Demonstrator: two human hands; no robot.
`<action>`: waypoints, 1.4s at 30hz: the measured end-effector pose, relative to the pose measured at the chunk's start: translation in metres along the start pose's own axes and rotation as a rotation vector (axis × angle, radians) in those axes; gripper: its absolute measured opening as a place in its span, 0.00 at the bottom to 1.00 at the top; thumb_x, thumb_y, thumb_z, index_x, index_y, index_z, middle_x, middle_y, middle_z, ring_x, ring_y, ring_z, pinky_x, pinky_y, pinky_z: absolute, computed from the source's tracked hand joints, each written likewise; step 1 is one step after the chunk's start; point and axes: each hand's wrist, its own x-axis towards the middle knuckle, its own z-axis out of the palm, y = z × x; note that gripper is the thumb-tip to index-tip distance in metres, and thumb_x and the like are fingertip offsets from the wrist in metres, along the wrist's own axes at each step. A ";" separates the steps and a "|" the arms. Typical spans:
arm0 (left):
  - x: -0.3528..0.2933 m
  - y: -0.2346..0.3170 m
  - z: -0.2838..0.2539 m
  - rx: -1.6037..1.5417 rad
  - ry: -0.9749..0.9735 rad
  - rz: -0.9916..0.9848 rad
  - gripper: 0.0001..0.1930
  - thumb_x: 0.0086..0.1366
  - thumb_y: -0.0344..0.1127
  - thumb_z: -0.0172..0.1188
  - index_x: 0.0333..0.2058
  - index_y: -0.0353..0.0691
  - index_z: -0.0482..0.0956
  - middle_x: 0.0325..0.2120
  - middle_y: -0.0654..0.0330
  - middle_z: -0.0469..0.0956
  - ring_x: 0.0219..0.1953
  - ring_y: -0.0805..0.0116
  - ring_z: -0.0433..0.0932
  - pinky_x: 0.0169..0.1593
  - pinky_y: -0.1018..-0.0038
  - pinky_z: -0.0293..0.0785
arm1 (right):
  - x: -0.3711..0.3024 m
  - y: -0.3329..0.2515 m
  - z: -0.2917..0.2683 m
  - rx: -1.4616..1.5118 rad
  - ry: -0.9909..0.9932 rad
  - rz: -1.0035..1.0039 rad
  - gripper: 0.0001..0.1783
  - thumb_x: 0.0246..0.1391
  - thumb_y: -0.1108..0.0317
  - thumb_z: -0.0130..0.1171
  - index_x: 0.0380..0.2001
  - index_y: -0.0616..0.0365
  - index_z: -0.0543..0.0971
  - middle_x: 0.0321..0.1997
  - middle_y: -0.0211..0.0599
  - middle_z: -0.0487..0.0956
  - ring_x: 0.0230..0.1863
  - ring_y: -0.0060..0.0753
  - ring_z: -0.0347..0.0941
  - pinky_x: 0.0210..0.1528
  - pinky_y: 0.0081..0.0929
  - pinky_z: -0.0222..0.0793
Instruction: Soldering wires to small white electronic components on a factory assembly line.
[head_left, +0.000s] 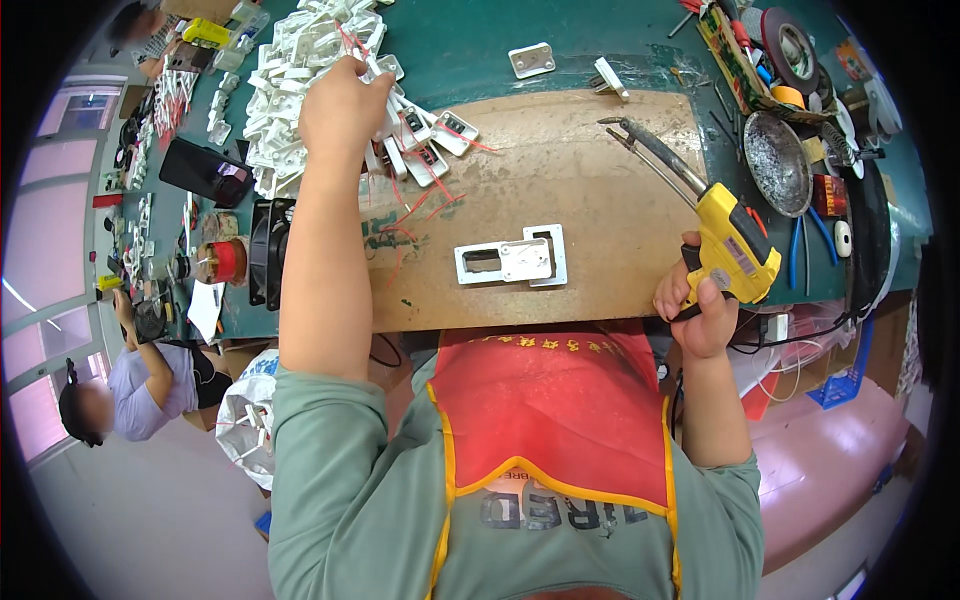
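My right hand [700, 305] is wrapped round the black grip of a yellow soldering gun [735, 245], its long metal tip angled up and left over the brown work board [600, 140]. At the near side of the pile of white plastic parts [290, 110], my left hand [345, 105] has its fingers closed on a white plastic part [374, 68] with red wires by the fingertips; the hand hides much of it. Several switch-like pieces [428, 162] with dark insets and red wires lie beside that hand. A white rectangular frame assembly [510, 260] rests on the board in front of me.
A small white plate [531, 61] and a white bracket [610, 78] lie farther back. On the right are a metal bowl [777, 163], blue-handled pliers [822, 235] and a box of tools [745, 55]. A black fan [268, 255] and a phone [205, 172] stand left; another person [155, 390] sits beyond.
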 end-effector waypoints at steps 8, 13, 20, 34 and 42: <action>0.000 -0.009 -0.012 -0.565 -0.053 -0.124 0.24 0.56 0.42 0.69 0.50 0.36 0.81 0.32 0.54 0.85 0.34 0.64 0.85 0.38 0.69 0.79 | 0.000 0.001 -0.002 0.012 0.009 -0.003 0.37 0.58 0.51 0.63 0.61 0.65 0.65 0.22 0.29 0.67 0.17 0.23 0.63 0.21 0.24 0.61; 0.002 -0.005 -0.010 -0.312 -0.145 0.025 0.26 0.55 0.51 0.68 0.46 0.38 0.83 0.32 0.53 0.85 0.34 0.62 0.85 0.40 0.67 0.79 | 0.000 -0.001 -0.001 0.009 0.005 0.015 0.37 0.58 0.52 0.63 0.61 0.65 0.65 0.22 0.29 0.67 0.17 0.23 0.62 0.21 0.24 0.61; 0.020 0.008 -0.001 0.013 -0.195 0.112 0.25 0.54 0.53 0.68 0.47 0.44 0.84 0.38 0.52 0.86 0.43 0.54 0.84 0.47 0.59 0.78 | -0.001 0.000 0.001 0.022 0.030 0.007 0.37 0.58 0.52 0.63 0.61 0.65 0.65 0.21 0.29 0.67 0.17 0.23 0.62 0.21 0.24 0.61; -0.008 -0.011 -0.058 -0.259 -0.106 0.164 0.24 0.54 0.35 0.66 0.51 0.33 0.81 0.34 0.52 0.86 0.36 0.62 0.85 0.43 0.68 0.80 | -0.005 -0.005 0.005 0.004 0.001 -0.019 0.38 0.57 0.50 0.63 0.61 0.65 0.65 0.22 0.29 0.67 0.17 0.22 0.62 0.22 0.24 0.61; -0.127 -0.018 -0.071 -1.168 -0.596 0.111 0.14 0.60 0.25 0.65 0.45 0.32 0.78 0.37 0.56 0.83 0.40 0.69 0.82 0.48 0.74 0.77 | -0.002 0.000 -0.003 -0.002 -0.013 -0.002 0.39 0.58 0.49 0.62 0.62 0.65 0.64 0.23 0.28 0.67 0.18 0.22 0.62 0.22 0.23 0.60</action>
